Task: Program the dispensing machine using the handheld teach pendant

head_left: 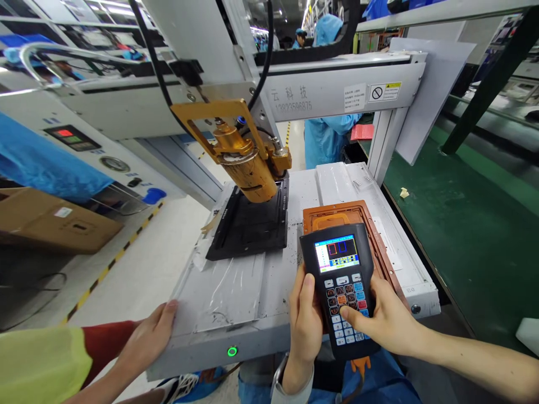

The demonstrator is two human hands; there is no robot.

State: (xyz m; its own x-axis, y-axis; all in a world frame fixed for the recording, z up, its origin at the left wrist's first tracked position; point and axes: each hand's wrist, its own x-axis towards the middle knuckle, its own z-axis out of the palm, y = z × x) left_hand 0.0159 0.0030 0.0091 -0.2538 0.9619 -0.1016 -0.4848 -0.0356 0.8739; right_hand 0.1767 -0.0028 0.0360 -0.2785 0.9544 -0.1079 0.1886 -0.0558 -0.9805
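A black handheld keypad controller [309, 264] is tilted up in front of me, its small colour screen [337, 252] lit with red and blue outlines. My left hand [305, 322] grips its left side, thumb along the edge. From the right, my right hand [389, 314] wraps the other side, fingers hidden behind it and thumb resting on the keys. Behind the controller lies an orange-brown fixture tray [366, 210], partly covered. To its left, a black fixture tray [252, 227] sits under the machine's brass-coloured tool head [250, 174].
A co-worker's hand [154, 331] rests on the left edge of the white machine bed [236, 292]. A green-lit button [232, 351] is on the front face. The gantry beam [337, 84] spans behind. A cardboard box [59, 219] stands left; people in blue work beyond.
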